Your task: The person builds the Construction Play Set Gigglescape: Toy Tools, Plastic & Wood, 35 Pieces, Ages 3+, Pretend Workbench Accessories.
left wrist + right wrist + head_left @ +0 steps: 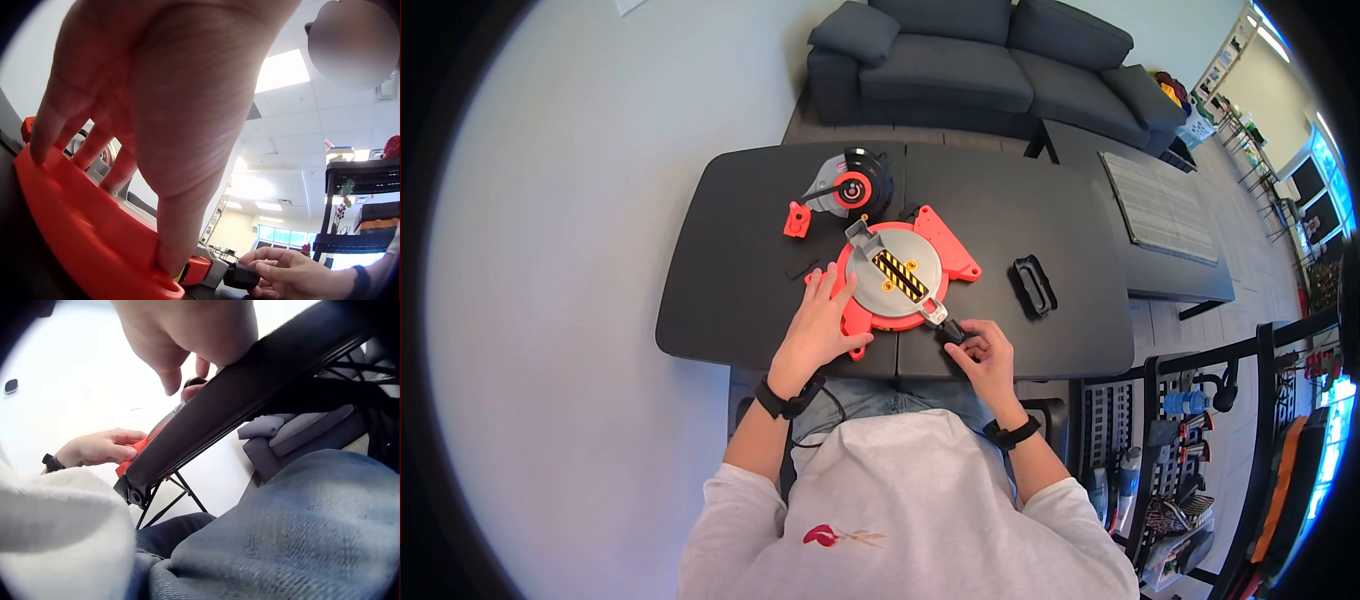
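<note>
A red base with a round grey turntable (pixel 878 290) and a black-and-yellow striped strip lies at the table's middle. My left hand (pixel 818 325) rests spread on its red left side; in the left wrist view the fingertips and thumb touch the red plastic (pixel 81 231). My right hand (pixel 985 358) pinches the black knob (pixel 949 331) at the turntable's front arm, also seen in the left wrist view, where the right hand (pixel 294 272) curls its fingers at the knob (pixel 241 276). In the right wrist view the table edge hides part of the right hand (pixel 187 331).
A grey-and-black saw head (pixel 852 188) with a red ring stands behind the base, at the back left. To the right lies a black oblong frame (pixel 1034 286). Beyond the table (pixel 1080 215) are a grey sofa (pixel 945 70) and a low table; shelves stand at the right.
</note>
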A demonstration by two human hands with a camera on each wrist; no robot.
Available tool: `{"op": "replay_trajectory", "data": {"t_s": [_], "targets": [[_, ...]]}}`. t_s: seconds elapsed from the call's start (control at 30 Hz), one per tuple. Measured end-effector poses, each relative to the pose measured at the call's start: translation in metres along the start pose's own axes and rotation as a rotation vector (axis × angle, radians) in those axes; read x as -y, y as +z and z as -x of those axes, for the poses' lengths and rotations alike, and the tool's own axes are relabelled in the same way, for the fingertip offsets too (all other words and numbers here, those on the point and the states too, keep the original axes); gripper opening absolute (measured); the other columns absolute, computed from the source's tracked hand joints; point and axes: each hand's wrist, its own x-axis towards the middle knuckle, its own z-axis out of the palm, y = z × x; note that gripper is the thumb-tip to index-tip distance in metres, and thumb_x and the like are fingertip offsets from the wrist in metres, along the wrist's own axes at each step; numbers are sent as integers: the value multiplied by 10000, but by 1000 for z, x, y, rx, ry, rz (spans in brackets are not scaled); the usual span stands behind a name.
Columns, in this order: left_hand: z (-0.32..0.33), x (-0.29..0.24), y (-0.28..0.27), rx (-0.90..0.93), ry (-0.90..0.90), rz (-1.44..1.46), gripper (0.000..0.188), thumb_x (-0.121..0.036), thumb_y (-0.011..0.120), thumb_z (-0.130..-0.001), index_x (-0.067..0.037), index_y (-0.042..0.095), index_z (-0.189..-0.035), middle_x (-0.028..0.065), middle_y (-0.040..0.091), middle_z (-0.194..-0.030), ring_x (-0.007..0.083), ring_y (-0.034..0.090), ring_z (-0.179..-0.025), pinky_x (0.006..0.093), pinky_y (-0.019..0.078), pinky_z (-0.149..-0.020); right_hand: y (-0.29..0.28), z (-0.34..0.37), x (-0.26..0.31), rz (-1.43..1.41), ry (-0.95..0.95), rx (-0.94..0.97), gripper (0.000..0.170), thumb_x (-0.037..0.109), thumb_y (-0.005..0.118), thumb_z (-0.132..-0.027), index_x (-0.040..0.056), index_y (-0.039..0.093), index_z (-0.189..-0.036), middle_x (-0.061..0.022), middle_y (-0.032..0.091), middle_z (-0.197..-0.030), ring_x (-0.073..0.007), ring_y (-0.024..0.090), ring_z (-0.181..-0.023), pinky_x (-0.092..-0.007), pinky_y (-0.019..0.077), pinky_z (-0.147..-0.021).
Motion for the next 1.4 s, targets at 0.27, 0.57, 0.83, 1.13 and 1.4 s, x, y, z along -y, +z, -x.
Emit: {"op": "replay_trajectory", "data": {"t_s": [0.27, 0.57, 0.83, 1.13, 1.4], "targets": [[-1, -1, -2, 1, 3, 9, 1068, -456, 929, -796, -92, 428, -1666, 322, 277, -1739, 509, 261, -1616, 514, 299, -1317, 6, -2, 20, -15, 15, -59, 348, 63, 797, -993, -29, 646, -1292, -121, 650, -1282, -133, 747, -833, -251, 585, -641], [0, -2, -2, -2, 6, 18, 1071, -451, 929, -795, -89, 424, -1668, 321, 279, -1738, 507, 261, -1616, 516, 302, -1315, 2, -2, 16, 52, 15, -43, 380, 73, 816, -984, -30, 644, -1307, -121, 669, -1299, -122, 740, -817, -248, 560, -621], [0, 0, 1, 0, 11, 1, 1073, -463, 929, -793, -84, 429, -1664, 321, 282, -1737, 519, 275, -1606, 520, 303, -1314, 6, 0, 17, -10, 65, -76, 416, 81, 798, -1000, -34, 645, -1369, -145, 652, -1382, -113, 736, -802, -240, 564, -621], [0, 0, 1, -3, 13, -7, 1075, -465, 926, -792, -82, 428, -1664, 324, 282, -1735, 517, 270, -1609, 522, 298, -1317, 8, 0, 17, -8, 65, -109, 402, 59, 812, -981, -34, 658, -1341, -139, 668, -1304, -117, 744, -792, -239, 569, -610], [-1, 0, 2, -14, 21, 1, 1064, -451, 924, -798, -78, 426, -1662, 325, 281, -1734, 520, 267, -1609, 520, 296, -1318, 3, 2, 0, 73, 97, -27, 301, 64, 824, -971, -36, 701, -1228, -122, 675, -1214, -116, 729, -762, -252, 567, -589]]}}
